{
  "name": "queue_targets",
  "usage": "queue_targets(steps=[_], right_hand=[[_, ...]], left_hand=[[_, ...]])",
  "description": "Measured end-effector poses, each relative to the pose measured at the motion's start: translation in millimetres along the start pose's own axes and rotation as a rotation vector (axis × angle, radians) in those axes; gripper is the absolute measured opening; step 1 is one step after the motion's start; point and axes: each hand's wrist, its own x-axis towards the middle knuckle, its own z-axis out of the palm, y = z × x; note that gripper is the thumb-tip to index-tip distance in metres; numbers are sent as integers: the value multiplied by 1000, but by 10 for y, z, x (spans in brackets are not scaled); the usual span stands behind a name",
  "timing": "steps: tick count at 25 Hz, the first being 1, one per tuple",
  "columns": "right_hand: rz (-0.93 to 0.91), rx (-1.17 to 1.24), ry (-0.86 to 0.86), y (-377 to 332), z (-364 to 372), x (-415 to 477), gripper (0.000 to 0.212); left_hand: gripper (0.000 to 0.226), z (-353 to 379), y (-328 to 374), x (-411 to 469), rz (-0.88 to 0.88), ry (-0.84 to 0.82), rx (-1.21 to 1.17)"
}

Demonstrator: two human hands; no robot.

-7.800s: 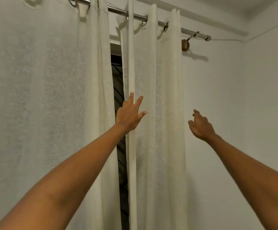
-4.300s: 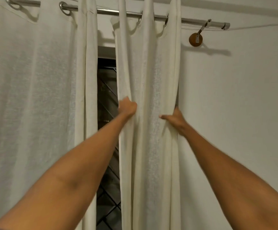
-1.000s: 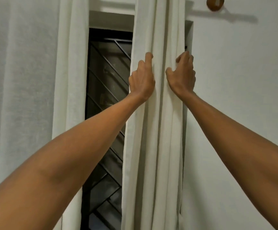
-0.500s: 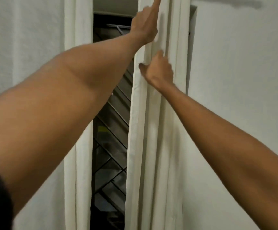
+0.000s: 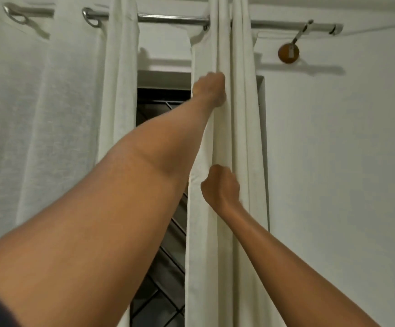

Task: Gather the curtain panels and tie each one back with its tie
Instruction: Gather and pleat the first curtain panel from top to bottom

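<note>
The right curtain panel (image 5: 243,128), cream cloth, hangs bunched into narrow folds near the right end of the metal rod (image 5: 173,19). My left hand (image 5: 209,89) is raised high and closed on a fold of this panel. Lower down, my right hand (image 5: 221,185) grips the same bundle of folds in a fist. The left curtain panel (image 5: 50,109) hangs spread out over the left side of the window. No tie shows in view.
Between the panels a dark window with a diagonal grille (image 5: 163,109) is exposed. A round wooden bracket (image 5: 288,53) holds the rod's right end. Bare white wall (image 5: 345,161) fills the right side.
The view has tilted up, so the rod shows again. My left hand stays high on the folds; my right hand has dropped lower and closed into a fist on the panel.
</note>
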Motion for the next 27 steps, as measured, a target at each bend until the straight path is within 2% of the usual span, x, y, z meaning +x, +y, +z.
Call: queue_targets(steps=[5,7,9,12,18,24,27], right_hand=[[69,22,-149,361,516,-748,29],[117,14,-206,467,708,-1011,27],[150,2,-257,552,861,-1213,28],[196,4,-289,605,973,-1392,30],[251,-5,-336,735,1053,-1677,28],[315,40,-396,937,1159,-1952,19],[359,173,-383,1080,1229,-2161,19]], left_hand=[[35,134,22,-186,-10,4,7],[26,274,-34,-323,23,-21,-22],[8,440,-125,-474,0,-75,-97],[9,516,-199,-709,-73,-105,-149],[42,862,126,-1490,-122,47,-141],[60,1704,315,-2917,-247,12,-243],[63,1838,354,-3474,-244,-81,-203]])
